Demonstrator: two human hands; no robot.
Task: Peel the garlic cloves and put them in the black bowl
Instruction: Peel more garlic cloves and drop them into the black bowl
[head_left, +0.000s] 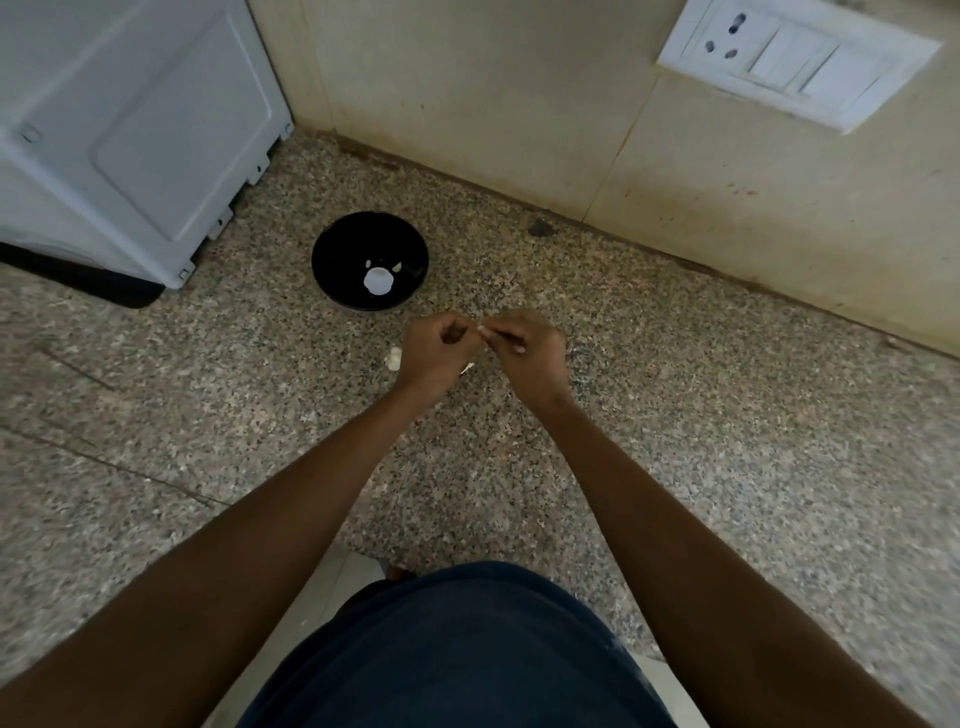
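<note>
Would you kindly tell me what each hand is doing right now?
Left hand: fingers curled, pinching a garlic clove.
Right hand: pinching the same clove.

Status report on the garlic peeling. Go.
Left hand and right hand together over the counter, pinching a garlic clove. Black bowl holds pale bits. Nothing in the way.

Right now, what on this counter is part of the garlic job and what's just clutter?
Part of the job:
- black bowl
- left hand and right hand, fingers curled together over something small
- pale garlic piece on the counter

Just lying about:
- white appliance
- wall socket
</note>
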